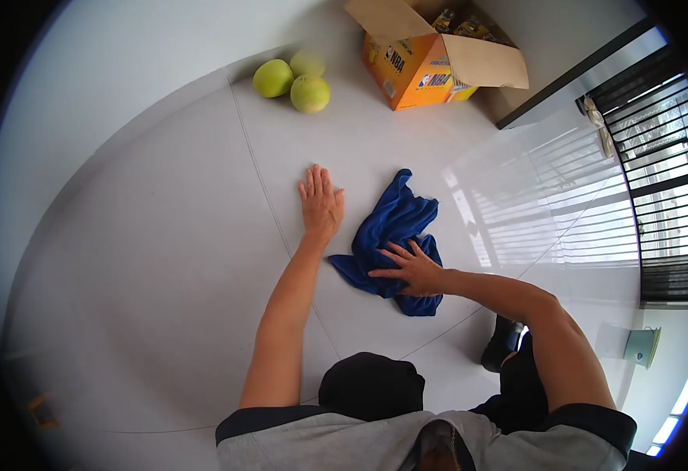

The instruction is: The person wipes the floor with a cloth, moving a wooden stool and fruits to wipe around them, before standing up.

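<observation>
On the pale tiled floor lies a crumpled dark blue cloth (pixel 391 228). My right hand (pixel 414 269) rests on the cloth's lower part, palm down with the fingers spread. To the left of the cloth, my left hand (pixel 323 206) is flat on the bare floor, its fingers extended and holding nothing. A gap of floor separates the left hand from the cloth.
Three green round fruits (pixel 310 94) sit by the wall at the top. Beside them stands an open orange cardboard box (pixel 418 74) with bottles inside. Slatted blinds (pixel 666 165) are at the right, above a light green bucket (pixel 640 347). My shoe (pixel 501 344) is at lower right.
</observation>
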The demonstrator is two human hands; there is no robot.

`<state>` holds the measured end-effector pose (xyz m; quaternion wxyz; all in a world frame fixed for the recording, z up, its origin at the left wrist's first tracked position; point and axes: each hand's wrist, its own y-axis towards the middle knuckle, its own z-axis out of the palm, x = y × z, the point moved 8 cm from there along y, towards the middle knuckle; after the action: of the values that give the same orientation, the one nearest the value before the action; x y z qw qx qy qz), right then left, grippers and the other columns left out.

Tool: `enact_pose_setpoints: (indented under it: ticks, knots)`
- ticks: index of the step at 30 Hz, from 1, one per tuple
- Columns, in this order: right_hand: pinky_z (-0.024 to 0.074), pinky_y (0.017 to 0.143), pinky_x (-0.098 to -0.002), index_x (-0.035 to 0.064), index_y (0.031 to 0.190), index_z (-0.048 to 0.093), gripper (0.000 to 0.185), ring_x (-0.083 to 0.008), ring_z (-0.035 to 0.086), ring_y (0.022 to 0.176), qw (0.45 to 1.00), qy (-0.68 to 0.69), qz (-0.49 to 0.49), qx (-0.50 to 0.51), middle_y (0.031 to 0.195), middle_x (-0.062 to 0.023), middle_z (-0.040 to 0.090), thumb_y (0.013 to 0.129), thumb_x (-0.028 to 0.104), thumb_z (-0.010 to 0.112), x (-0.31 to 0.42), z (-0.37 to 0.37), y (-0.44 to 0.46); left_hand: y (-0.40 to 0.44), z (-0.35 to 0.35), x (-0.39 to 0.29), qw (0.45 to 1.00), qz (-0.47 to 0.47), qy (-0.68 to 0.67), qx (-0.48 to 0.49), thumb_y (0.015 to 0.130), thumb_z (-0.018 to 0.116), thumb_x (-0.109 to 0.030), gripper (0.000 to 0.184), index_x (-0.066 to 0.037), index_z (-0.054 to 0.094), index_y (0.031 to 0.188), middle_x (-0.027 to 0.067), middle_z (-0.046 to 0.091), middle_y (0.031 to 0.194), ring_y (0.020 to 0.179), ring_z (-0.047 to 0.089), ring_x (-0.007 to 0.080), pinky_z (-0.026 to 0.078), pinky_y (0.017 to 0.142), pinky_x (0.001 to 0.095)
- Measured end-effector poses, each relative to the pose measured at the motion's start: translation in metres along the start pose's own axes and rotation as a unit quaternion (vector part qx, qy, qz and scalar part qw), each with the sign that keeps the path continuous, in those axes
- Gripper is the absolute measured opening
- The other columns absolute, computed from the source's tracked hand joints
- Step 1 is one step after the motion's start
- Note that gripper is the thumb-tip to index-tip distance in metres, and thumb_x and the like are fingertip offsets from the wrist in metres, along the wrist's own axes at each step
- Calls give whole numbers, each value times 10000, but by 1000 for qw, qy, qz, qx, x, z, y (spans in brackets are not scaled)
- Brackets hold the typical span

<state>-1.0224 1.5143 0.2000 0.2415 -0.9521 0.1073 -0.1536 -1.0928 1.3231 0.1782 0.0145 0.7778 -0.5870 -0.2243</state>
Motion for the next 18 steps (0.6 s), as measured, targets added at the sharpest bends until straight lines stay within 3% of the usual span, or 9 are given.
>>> enact_pose_setpoints:
  ticks: [3, 5, 9, 13, 18]
  knots:
    - [199, 972, -571, 365, 1285, 267, 671, -268, 146, 1286, 999, 23, 12, -24, 1388, -58, 158, 717, 387, 625, -31, -21, 10, -2, -7, -1, 1000, 1, -17, -1, 852, 425, -281, 530, 32, 297, 1261, 175, 250, 1347, 1259, 199, 326, 162, 1013, 468]
    - [199, 976, -562, 355, 1272, 300, 654, -254, 158, 1284, 991, 33, 59, -118, 1385, -35, 177, 708, 406, 628, -63, -37, 20, -7, -7, -5, 1000, 11, -22, 10, 863, 405, -271, 514, 28, 292, 1266, 169, 246, 1352, 1262, 196, 322, 159, 1015, 463]
    - [201, 975, -554, 358, 1288, 259, 648, -281, 164, 1281, 968, 50, 165, -180, 1385, -71, 194, 736, 444, 587, -130, -74, 50, -5, -8, 0, 999, 12, 26, 21, 859, 400, -260, 522, 43, 287, 1268, 175, 230, 1359, 1261, 199, 327, 165, 1016, 460]
    - [138, 945, -629, 411, 1299, 209, 660, -303, 153, 1282, 981, -82, 135, -108, 1390, -80, 198, 728, 580, 494, -159, -111, 97, -5, -12, 2, 999, 6, 15, 32, 858, 387, -264, 521, 41, 286, 1268, 177, 240, 1354, 1261, 199, 331, 152, 1020, 455]
    - [120, 941, -639, 408, 1293, 229, 631, -303, 170, 1276, 980, -36, 112, -161, 1388, -75, 203, 738, 583, 473, -186, -135, 137, 2, -12, 2, 998, -10, 12, 58, 857, 374, -258, 508, 33, 292, 1265, 174, 241, 1354, 1263, 195, 332, 146, 1022, 452]
